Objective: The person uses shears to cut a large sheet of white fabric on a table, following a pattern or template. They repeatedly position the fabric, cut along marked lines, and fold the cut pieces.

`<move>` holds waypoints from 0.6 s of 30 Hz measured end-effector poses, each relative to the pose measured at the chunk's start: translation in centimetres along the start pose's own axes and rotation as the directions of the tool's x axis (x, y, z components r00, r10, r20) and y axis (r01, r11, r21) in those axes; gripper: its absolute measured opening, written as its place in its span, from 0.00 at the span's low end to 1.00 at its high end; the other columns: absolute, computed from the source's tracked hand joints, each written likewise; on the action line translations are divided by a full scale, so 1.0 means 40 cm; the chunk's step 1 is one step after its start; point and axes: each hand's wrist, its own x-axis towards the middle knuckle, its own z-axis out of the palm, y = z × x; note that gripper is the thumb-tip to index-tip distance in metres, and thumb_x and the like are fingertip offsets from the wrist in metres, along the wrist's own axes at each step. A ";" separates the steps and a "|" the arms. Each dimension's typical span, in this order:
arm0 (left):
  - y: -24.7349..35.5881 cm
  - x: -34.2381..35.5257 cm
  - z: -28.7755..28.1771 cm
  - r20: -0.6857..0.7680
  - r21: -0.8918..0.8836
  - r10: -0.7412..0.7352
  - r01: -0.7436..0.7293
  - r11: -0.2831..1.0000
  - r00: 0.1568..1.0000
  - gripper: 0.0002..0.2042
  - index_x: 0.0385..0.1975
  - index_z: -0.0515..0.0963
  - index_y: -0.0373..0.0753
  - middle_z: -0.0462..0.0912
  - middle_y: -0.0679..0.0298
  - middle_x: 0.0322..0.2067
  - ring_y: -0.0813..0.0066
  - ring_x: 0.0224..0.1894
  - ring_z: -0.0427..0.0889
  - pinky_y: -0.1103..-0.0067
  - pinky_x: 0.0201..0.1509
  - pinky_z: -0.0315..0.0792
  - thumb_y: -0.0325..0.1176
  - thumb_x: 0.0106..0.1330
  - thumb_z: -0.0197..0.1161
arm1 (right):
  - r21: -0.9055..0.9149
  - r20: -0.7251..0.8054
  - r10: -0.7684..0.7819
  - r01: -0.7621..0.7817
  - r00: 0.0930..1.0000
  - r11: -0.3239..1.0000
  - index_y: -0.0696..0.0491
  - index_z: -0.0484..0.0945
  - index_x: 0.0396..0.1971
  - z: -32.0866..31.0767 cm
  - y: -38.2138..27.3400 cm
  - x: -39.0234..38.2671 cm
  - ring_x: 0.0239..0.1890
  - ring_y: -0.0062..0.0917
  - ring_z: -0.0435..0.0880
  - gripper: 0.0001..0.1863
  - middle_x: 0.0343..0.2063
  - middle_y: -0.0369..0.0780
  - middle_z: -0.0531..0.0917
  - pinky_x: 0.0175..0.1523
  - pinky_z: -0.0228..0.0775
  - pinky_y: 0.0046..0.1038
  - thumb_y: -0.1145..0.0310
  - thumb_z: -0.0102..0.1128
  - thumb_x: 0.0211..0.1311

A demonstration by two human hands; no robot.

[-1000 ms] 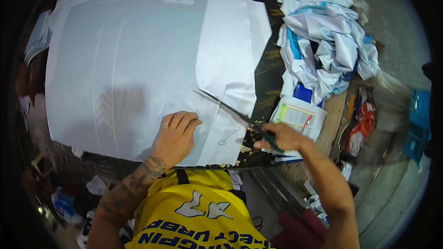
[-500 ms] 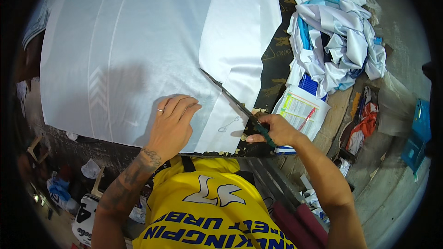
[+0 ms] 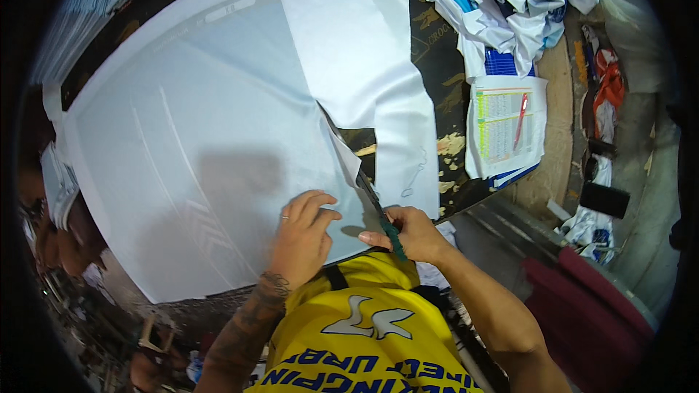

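Note:
A large pale grey fabric panel (image 3: pixel 182 102) with faint stripes and chevrons lies flat over the table, bordered by white fabric (image 3: pixel 342 51). Long scissors (image 3: pixel 368 189) with green wrapping on the handles cut along the edge between grey and white. My right hand (image 3: pixel 408 235) is closed around their handles, close to the table's front edge. The blade tips lie near the panel's right border, where a white strip has parted and leaves a gap. My left hand (image 3: pixel 306 229) rests on the grey fabric left of the scissors, fingers slightly curled and apart, holding nothing.
The dark printed table top (image 3: pixel 437 102) shows at the right. On it lie a printed sheet (image 3: pixel 502 127) with a red pen (image 3: pixel 520 120) and a heap of white and blue fabric (image 3: pixel 510 7). Stacked cloth (image 3: pixel 76 22) stands far left. Maroon rolls (image 3: pixel 582 306) lie lower right.
The view has turned, so the table appears rotated. The cut has opened, with the white strip now separated to the right. My right hand and the scissors stay together; my left hand remains on the fabric.

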 end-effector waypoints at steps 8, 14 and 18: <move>-0.021 0.014 -0.042 0.084 -0.128 -0.001 0.012 0.992 0.996 0.17 0.47 0.80 0.33 0.75 0.57 0.59 0.53 0.68 0.69 0.58 0.71 0.63 0.18 0.56 0.60 | 0.158 -0.008 0.032 -0.031 0.999 0.987 0.57 0.84 0.28 0.065 -0.146 0.072 0.27 0.19 0.75 0.32 0.21 0.36 0.80 0.33 0.68 0.27 0.38 0.81 0.55; -0.054 0.008 -0.044 0.186 -0.163 0.011 0.020 0.986 0.983 0.14 0.46 0.81 0.38 0.74 0.58 0.60 0.55 0.71 0.66 0.57 0.73 0.62 0.22 0.60 0.63 | 0.130 -0.073 0.011 -0.001 0.997 0.991 0.57 0.81 0.23 0.037 -0.272 0.140 0.25 0.18 0.74 0.35 0.18 0.34 0.77 0.31 0.66 0.26 0.35 0.78 0.57; -0.059 0.021 -0.051 0.194 -0.181 0.027 0.008 0.983 0.981 0.14 0.45 0.82 0.39 0.75 0.60 0.61 0.58 0.71 0.66 0.58 0.71 0.64 0.22 0.58 0.63 | 0.164 -0.059 0.011 -0.001 0.998 0.986 0.55 0.81 0.21 0.006 -0.344 0.165 0.23 0.19 0.74 0.35 0.17 0.33 0.77 0.29 0.65 0.24 0.33 0.78 0.56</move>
